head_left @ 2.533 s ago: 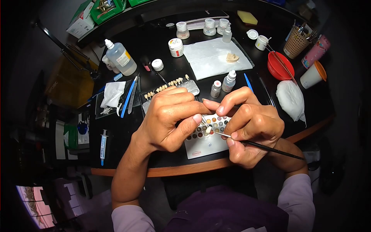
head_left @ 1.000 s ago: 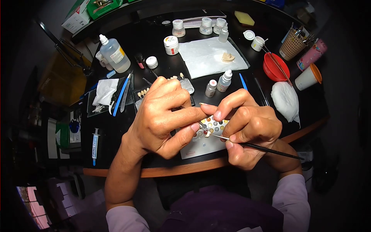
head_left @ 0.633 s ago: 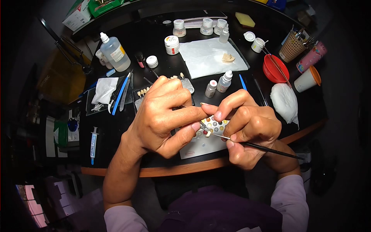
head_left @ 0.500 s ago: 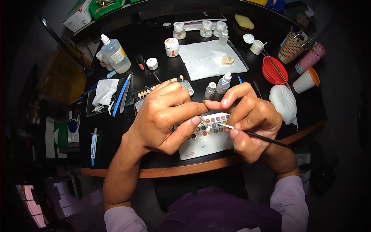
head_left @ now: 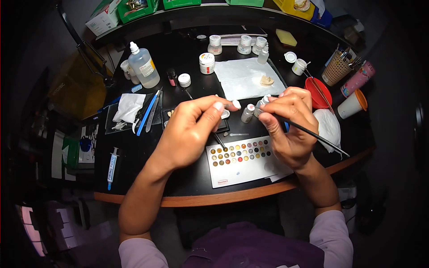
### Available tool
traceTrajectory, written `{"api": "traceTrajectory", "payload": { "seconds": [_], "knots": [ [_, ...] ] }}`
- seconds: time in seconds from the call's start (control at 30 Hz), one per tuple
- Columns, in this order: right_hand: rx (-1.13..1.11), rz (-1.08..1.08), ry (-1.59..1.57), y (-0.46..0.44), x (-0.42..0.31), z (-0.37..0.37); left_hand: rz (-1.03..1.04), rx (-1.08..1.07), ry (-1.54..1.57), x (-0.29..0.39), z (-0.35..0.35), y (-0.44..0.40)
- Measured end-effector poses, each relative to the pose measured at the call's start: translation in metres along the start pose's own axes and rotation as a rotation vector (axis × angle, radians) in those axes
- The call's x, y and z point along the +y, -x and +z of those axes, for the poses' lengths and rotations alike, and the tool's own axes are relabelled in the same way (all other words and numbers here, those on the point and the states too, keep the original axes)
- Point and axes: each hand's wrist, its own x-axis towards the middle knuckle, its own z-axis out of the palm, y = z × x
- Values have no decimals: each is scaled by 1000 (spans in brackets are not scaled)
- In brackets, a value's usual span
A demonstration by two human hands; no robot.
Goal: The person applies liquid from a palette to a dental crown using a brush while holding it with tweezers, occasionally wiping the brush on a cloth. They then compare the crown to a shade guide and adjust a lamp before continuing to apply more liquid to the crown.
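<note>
My left hand (head_left: 185,129) is closed in a pinch, with a small white dental crown (head_left: 236,104) at the tip of its index finger. A bit of something greyish shows between finger and crown; I cannot make out what it is. My right hand (head_left: 292,123) grips a thin brush with a dark handle (head_left: 313,134), which slants down to the right; its tip is hard to see. Behind the right fingertips stand a dropper bottle (head_left: 260,110) and a small pink-topped bottle (head_left: 247,114). Below both hands lies a white palette (head_left: 232,176) with rows of coloured wells.
A dark stick (head_left: 219,140) reaches from under my left hand onto the palette. A white pad (head_left: 237,85) bears a beige piece (head_left: 267,81). Right of it are a red bowl (head_left: 324,91) and white cloth (head_left: 328,129). Tweezers (head_left: 149,114) and a labelled syringe (head_left: 112,169) lie left.
My hands have moved apart and up from over the palette, uncovering its wells. The crown is now higher, away from the brush. The view has shifted slightly.
</note>
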Motion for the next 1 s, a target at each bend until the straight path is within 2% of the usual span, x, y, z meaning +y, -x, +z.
{"api": "traceTrajectory", "payload": {
  "seconds": [0.07, 0.23, 0.33, 0.37, 0.47, 0.6, 0.67, 0.73, 0.8, 0.87, 0.93, 1.0],
  "knots": [
    [-8, -77, 61, 5, -3, 6, -166, -139, 593, -6, -12, -2],
    [-148, -149, 81, 9, -19, 16, -201, -131, 1045, -18, -14, -4],
    [-174, -187, 246, 13, -18, 24, -191, -84, 1096, -20, -11, -3],
    [-211, -209, 435, 16, -19, 23, -183, -76, 1114, -19, -10, -3],
    [-220, -169, 393, 15, -24, 22, -163, -62, 1137, -15, -9, -2],
    [-4, -133, 230, 9, -20, 14, -130, -48, 1047, -11, -16, -2],
    [43, -204, 338, 5, -18, -3, -97, -80, 969, -10, -26, 0],
    [102, -194, 300, 7, -12, -12, -69, 2, 903, 0, -22, 19],
    [212, -233, 207, 6, -3, -12, -86, -26, 1014, 3, -15, 58],
    [187, -104, 66, 13, 1, -18, -103, 71, 991, -1, 2, 108],
    [160, 52, -279, 17, -3, -10, -109, 115, 935, -9, 16, 159],
    [65, 34, -396, 19, -3, -9, -131, 200, 927, -25, 30, 207]
  ]
}}
